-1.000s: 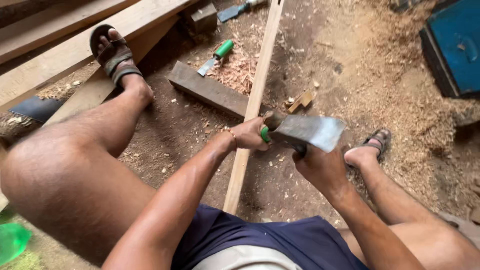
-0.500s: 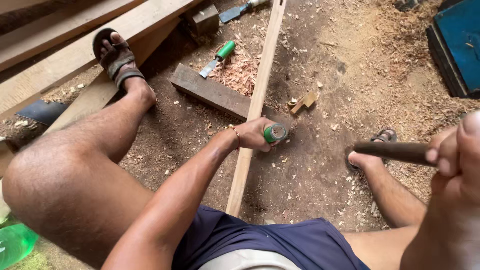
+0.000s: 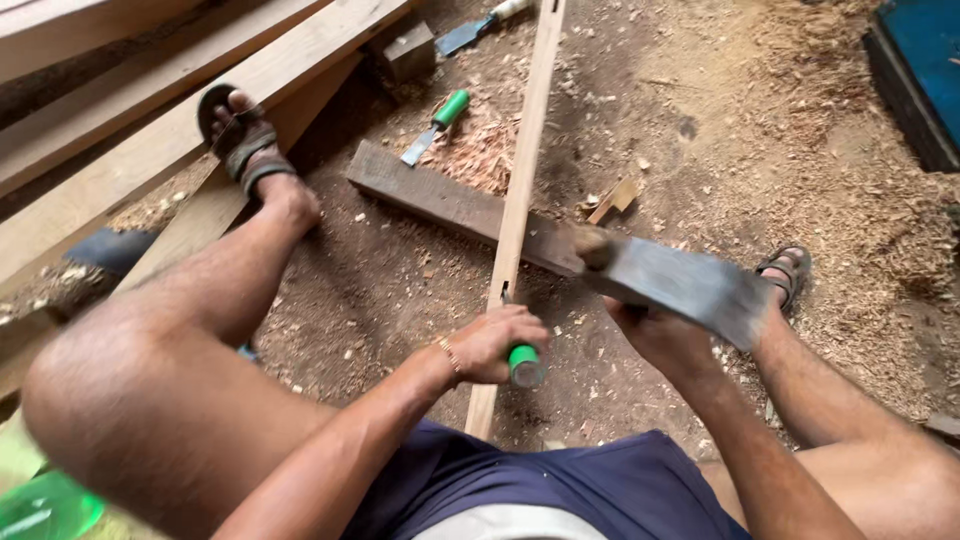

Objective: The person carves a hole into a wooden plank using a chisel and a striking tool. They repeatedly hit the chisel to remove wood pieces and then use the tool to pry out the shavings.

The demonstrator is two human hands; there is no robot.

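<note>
Two hands are busy over a long thin wooden strip (image 3: pixel 520 190) that runs along the dirt floor (image 3: pixel 700 130) between the person's legs. The left hand (image 3: pixel 495 343) is closed around a green-handled chisel (image 3: pixel 524 364), held upright against the strip near its closer end. The right hand (image 3: pixel 660 335) grips a broad, flat-bladed hatchet (image 3: pixel 680 282), its grey blade lying level just beside the chisel's handle and a little above it. A dark plank (image 3: pixel 450 205) lies crosswise under the strip. Further off, a second green-handled chisel (image 3: pixel 437 125) rests on a heap of shavings (image 3: pixel 485 150). Both feet wear sandals: the left (image 3: pixel 240 135) is propped on pale boards (image 3: pixel 160 150) at the floor's left edge, the right (image 3: pixel 785 275) flat on the sawdust.
</note>
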